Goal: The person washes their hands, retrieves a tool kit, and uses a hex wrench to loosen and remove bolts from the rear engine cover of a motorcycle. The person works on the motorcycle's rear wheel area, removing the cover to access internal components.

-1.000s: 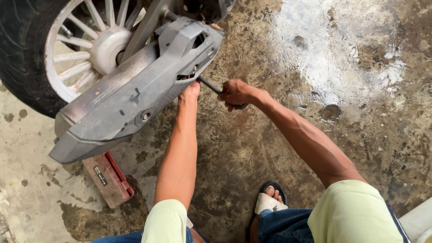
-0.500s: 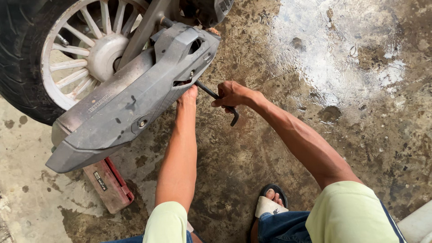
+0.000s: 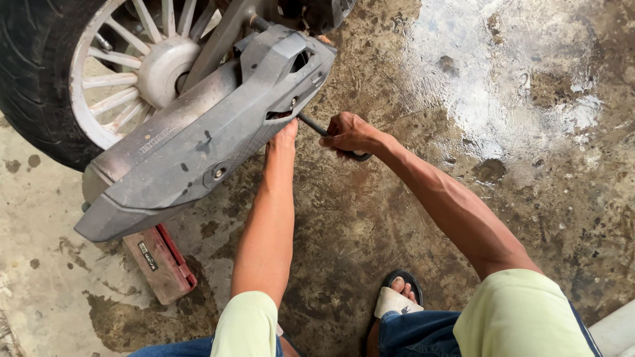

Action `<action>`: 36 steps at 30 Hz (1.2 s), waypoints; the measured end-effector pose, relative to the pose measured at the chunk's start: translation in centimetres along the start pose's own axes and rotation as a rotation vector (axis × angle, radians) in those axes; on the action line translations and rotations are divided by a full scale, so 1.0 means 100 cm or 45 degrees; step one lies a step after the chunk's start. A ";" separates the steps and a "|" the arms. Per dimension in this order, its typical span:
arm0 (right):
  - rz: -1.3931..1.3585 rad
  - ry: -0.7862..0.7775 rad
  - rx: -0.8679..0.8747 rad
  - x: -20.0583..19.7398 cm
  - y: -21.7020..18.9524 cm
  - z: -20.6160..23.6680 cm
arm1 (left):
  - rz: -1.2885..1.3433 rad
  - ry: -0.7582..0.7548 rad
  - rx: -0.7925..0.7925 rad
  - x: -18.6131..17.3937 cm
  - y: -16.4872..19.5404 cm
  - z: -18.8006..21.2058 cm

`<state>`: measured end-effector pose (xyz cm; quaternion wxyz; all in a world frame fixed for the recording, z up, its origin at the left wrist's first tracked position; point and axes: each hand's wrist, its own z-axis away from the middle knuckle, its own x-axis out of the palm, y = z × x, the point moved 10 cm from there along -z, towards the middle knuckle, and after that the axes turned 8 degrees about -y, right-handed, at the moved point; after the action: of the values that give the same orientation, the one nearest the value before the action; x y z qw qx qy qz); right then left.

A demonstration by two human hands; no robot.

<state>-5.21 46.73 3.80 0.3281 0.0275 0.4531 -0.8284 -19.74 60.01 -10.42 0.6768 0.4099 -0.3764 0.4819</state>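
We see our right hand [image 3: 349, 134] wrapped tight around the handle of a dark metal wrench [image 3: 331, 135], fingers closed over it so that only the shaft toward the machine and the bent end beyond our knuckles show. The shaft runs up and left from our fist and disappears under the edge of the grey exhaust cover [image 3: 211, 142], where its tip is hidden. Our left hand [image 3: 284, 135] reaches under that same edge, just beside the wrench; the cover hides its fingers, so we cannot tell whether they are spread or gripping. The cover is dull, dusty, scuffed plastic, long and angular, with a slotted vent and 1 visible bolt head. Behind it sits a black rubber tyre [image 3: 33, 79] on a pale spoked wheel [image 3: 132, 66]. A worn red box [image 3: 159, 261] lies on the stained, rough concrete floor [image 3: 370, 218] beneath the cover's tail, and a wet patch [image 3: 503, 86] shines to our right. Our sandalled foot [image 3: 395, 294] rests below.
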 end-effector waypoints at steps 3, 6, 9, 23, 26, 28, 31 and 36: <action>-0.188 -0.026 -0.021 0.001 0.000 0.002 | -0.024 -0.008 -0.060 0.001 -0.004 -0.002; -0.005 -0.066 0.022 0.003 -0.002 0.002 | -0.065 -0.011 -0.079 0.003 -0.001 0.001; 0.101 -0.018 0.124 0.001 0.000 0.001 | -0.101 -0.014 -0.048 0.009 0.004 0.008; -0.182 -0.029 0.035 0.009 0.003 0.001 | 0.017 -0.218 -0.129 0.030 -0.011 0.013; -0.036 0.001 -0.045 0.006 -0.002 0.000 | 0.068 -0.411 -0.106 0.051 -0.010 0.017; 0.038 0.038 -0.044 0.005 -0.004 -0.002 | -0.096 -0.189 -0.030 0.037 -0.006 0.016; -0.024 0.068 0.042 0.007 0.002 -0.001 | -0.142 -0.055 -0.039 0.030 -0.004 0.022; -0.223 0.022 -0.029 0.014 -0.006 0.001 | -0.087 -0.062 -0.065 0.034 0.002 0.035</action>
<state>-6.59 46.13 3.79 0.2506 -0.0089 0.4662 -0.8484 -19.44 58.00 -6.02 0.6938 0.4169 -0.3908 0.4384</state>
